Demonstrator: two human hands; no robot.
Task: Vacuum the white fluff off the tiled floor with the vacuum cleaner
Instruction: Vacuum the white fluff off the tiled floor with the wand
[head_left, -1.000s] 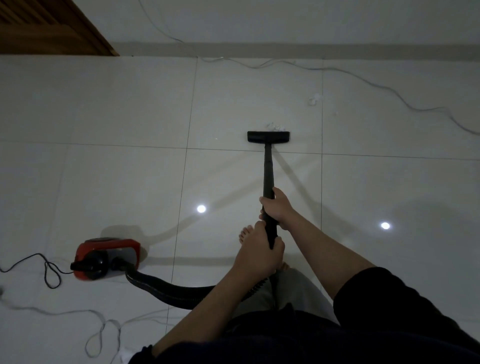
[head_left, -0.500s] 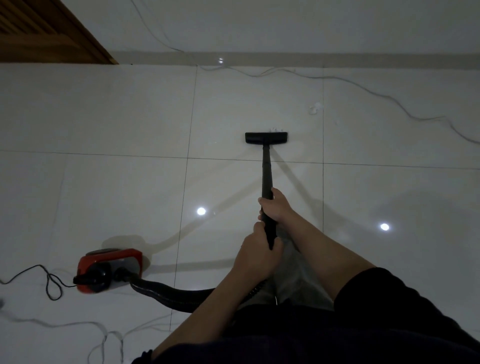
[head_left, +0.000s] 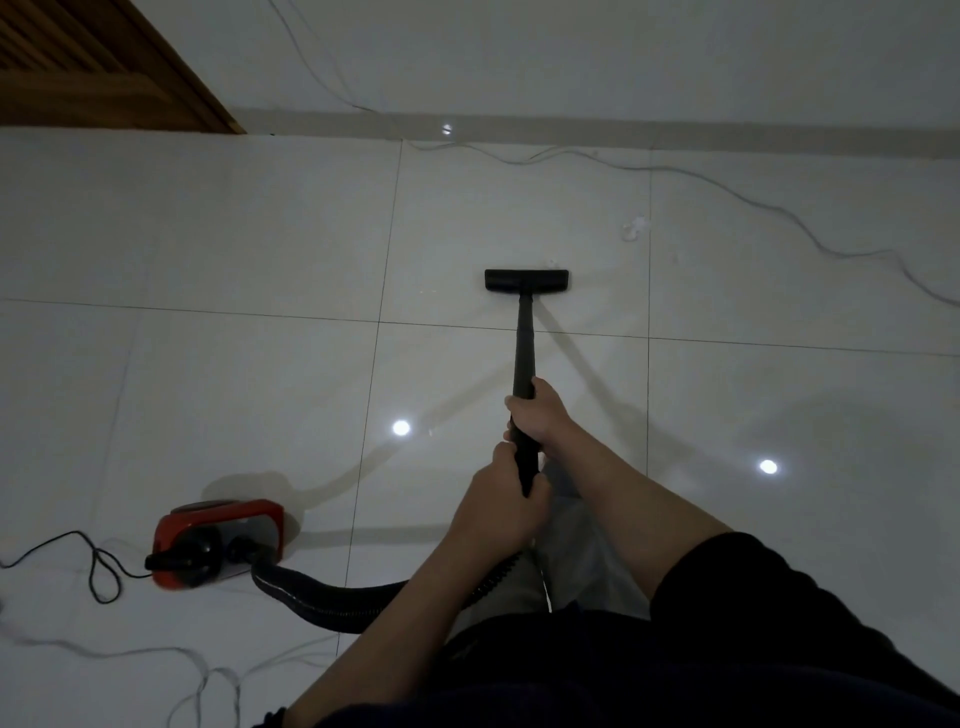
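Both hands grip the black vacuum wand (head_left: 524, 343). My right hand (head_left: 540, 415) holds it higher up the tube, my left hand (head_left: 506, 504) just below, near the hose end. The flat black nozzle (head_left: 525, 281) rests on the white tiled floor (head_left: 260, 234) ahead of me. A tiny speck of white fluff (head_left: 550, 262) shows at the nozzle's far edge. A larger tuft of white fluff (head_left: 634, 228) lies beyond it to the right. The red vacuum body (head_left: 218, 540) sits at my left, joined by a black ribbed hose (head_left: 332, 597).
A grey cord (head_left: 727, 192) snakes along the floor by the far wall (head_left: 571, 52). A black power cord (head_left: 98, 566) loops left of the vacuum body, and pale cords (head_left: 202, 675) lie at the lower left. A wooden door (head_left: 104, 67) stands at the top left.
The nozzle has pushed forward over the small patch of fluff, which has almost vanished. The vacuum body has slid closer to me on the left. My foot has dropped out of sight.
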